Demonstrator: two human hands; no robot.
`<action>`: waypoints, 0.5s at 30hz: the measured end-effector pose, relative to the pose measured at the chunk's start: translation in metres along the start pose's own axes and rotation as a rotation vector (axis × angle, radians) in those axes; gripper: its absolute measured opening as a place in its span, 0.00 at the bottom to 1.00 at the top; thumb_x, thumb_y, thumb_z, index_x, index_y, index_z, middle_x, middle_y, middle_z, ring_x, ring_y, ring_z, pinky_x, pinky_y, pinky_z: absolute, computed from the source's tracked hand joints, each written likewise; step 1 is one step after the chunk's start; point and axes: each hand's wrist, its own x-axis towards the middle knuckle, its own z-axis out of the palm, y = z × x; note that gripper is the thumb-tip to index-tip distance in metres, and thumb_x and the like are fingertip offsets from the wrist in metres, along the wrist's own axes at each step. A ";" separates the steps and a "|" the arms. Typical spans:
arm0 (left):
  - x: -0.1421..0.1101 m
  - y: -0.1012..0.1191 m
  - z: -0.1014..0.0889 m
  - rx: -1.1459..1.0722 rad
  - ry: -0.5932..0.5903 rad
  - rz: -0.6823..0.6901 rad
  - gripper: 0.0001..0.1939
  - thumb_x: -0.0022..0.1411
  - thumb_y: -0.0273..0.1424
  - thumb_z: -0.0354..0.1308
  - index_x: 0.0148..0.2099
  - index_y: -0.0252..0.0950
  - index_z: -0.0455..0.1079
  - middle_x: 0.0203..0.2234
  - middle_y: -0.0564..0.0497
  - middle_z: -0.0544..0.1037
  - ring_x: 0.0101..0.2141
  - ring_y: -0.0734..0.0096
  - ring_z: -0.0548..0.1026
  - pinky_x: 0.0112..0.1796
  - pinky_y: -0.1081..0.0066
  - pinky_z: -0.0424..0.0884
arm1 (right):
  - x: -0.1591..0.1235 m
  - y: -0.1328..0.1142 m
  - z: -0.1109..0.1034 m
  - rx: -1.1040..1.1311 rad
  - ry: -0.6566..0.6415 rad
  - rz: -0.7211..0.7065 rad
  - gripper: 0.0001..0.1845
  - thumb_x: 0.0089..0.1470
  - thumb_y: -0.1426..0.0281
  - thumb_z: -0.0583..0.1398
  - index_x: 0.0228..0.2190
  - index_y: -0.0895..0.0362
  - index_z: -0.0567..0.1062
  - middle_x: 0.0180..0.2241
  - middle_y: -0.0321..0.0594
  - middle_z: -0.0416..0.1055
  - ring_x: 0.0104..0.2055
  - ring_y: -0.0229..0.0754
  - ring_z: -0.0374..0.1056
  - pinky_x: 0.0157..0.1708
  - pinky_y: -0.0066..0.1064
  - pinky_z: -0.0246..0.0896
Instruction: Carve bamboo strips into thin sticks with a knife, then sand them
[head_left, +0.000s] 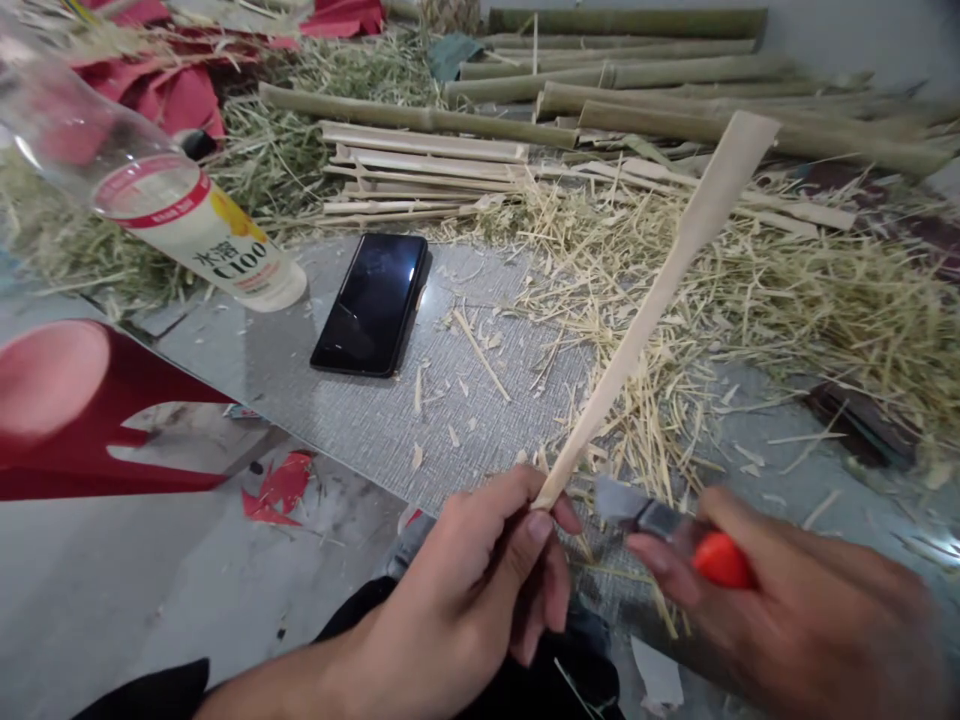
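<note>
My left hand [495,570] pinches the narrow lower end of a pale bamboo strip [637,325] between thumb and fingers. The strip slants up to the right and widens into a flat, paddle-like far end. Closed around a utility knife [671,530] with a red-orange part on its handle is my right hand [802,600], slightly blurred. The knife's short blade points left, just right of the strip's held end, with a small gap seeming to part them. My right palm hides the rest of the handle.
On the grey table [367,430] lie a black phone [371,305] and a clear labelled bottle [187,220]. Bamboo shavings [810,290] heap along the back and right. Behind them lie bamboo poles [675,105] and split strips [427,160]. A red stool [97,410] stands at left.
</note>
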 end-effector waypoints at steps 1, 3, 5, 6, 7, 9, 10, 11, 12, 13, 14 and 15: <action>0.001 0.000 0.001 -0.010 -0.015 0.006 0.15 0.76 0.39 0.40 0.41 0.37 0.62 0.24 0.55 0.71 0.18 0.82 0.65 0.21 0.81 0.62 | 0.004 -0.009 0.002 0.036 0.010 -0.022 0.29 0.62 0.44 0.51 0.20 0.53 0.63 0.12 0.29 0.56 0.12 0.33 0.53 0.16 0.31 0.45; 0.001 -0.003 0.002 0.031 -0.026 0.053 0.15 0.76 0.37 0.41 0.38 0.37 0.62 0.24 0.55 0.71 0.20 0.82 0.67 0.23 0.81 0.64 | 0.010 -0.019 0.007 0.088 -0.008 -0.060 0.29 0.63 0.45 0.51 0.20 0.53 0.63 0.13 0.29 0.56 0.12 0.33 0.54 0.16 0.31 0.45; 0.000 -0.006 0.002 0.131 0.006 0.147 0.15 0.76 0.34 0.41 0.36 0.37 0.62 0.22 0.57 0.69 0.20 0.82 0.65 0.23 0.82 0.61 | 0.015 -0.022 0.012 0.102 -0.024 -0.056 0.29 0.63 0.45 0.50 0.21 0.53 0.64 0.13 0.29 0.58 0.13 0.33 0.56 0.16 0.31 0.45; -0.001 -0.007 0.002 0.192 0.037 0.202 0.14 0.75 0.32 0.42 0.35 0.38 0.61 0.21 0.58 0.68 0.20 0.82 0.63 0.23 0.82 0.60 | 0.016 -0.022 0.013 0.093 -0.015 -0.048 0.29 0.63 0.45 0.50 0.22 0.53 0.65 0.13 0.29 0.58 0.13 0.34 0.56 0.16 0.32 0.44; -0.001 -0.008 0.002 0.258 0.071 0.253 0.14 0.75 0.29 0.43 0.34 0.38 0.61 0.20 0.59 0.67 0.20 0.83 0.62 0.23 0.82 0.59 | 0.017 -0.022 0.015 0.079 0.006 -0.041 0.29 0.63 0.45 0.50 0.23 0.53 0.67 0.13 0.29 0.59 0.13 0.35 0.56 0.16 0.32 0.45; -0.002 -0.009 0.002 0.364 0.129 0.304 0.14 0.74 0.26 0.44 0.32 0.38 0.59 0.20 0.59 0.66 0.20 0.83 0.62 0.25 0.82 0.59 | 0.017 -0.020 0.016 0.042 0.033 -0.051 0.29 0.63 0.44 0.49 0.25 0.54 0.68 0.13 0.29 0.60 0.13 0.36 0.57 0.17 0.32 0.45; -0.002 -0.008 0.002 0.393 0.145 0.301 0.14 0.73 0.26 0.44 0.31 0.37 0.58 0.20 0.59 0.66 0.20 0.83 0.61 0.24 0.82 0.59 | 0.017 -0.019 0.016 0.011 0.039 -0.067 0.30 0.63 0.44 0.49 0.24 0.54 0.68 0.13 0.30 0.60 0.13 0.35 0.57 0.17 0.32 0.44; -0.001 -0.007 0.002 0.411 0.150 0.286 0.14 0.73 0.26 0.44 0.31 0.37 0.58 0.20 0.59 0.66 0.19 0.83 0.61 0.24 0.82 0.59 | 0.017 -0.017 0.015 -0.031 0.045 -0.085 0.30 0.63 0.44 0.49 0.22 0.54 0.67 0.13 0.30 0.59 0.14 0.35 0.56 0.18 0.32 0.43; -0.001 -0.006 0.002 0.420 0.143 0.272 0.14 0.74 0.27 0.44 0.32 0.37 0.59 0.19 0.59 0.66 0.19 0.83 0.61 0.24 0.81 0.59 | 0.017 -0.014 0.014 -0.079 0.061 -0.102 0.30 0.62 0.44 0.50 0.20 0.53 0.65 0.13 0.31 0.58 0.14 0.35 0.56 0.19 0.32 0.42; -0.001 -0.005 0.001 0.420 0.128 0.257 0.14 0.74 0.27 0.43 0.32 0.37 0.60 0.19 0.59 0.65 0.19 0.82 0.61 0.24 0.81 0.59 | 0.016 -0.010 0.012 -0.129 0.071 -0.116 0.31 0.62 0.44 0.51 0.19 0.53 0.63 0.13 0.31 0.57 0.15 0.35 0.55 0.19 0.32 0.41; -0.001 -0.003 0.000 0.409 0.113 0.248 0.14 0.74 0.28 0.43 0.33 0.37 0.62 0.18 0.60 0.64 0.19 0.82 0.61 0.24 0.81 0.59 | 0.015 -0.005 0.009 -0.170 0.075 -0.112 0.31 0.62 0.44 0.51 0.18 0.53 0.63 0.13 0.32 0.58 0.15 0.35 0.54 0.20 0.32 0.40; -0.002 -0.002 -0.003 0.393 0.097 0.236 0.14 0.74 0.28 0.43 0.34 0.36 0.63 0.17 0.60 0.64 0.19 0.82 0.61 0.24 0.81 0.59 | 0.014 0.002 0.007 -0.171 0.080 -0.085 0.30 0.62 0.45 0.52 0.18 0.54 0.64 0.14 0.32 0.58 0.16 0.35 0.53 0.20 0.32 0.38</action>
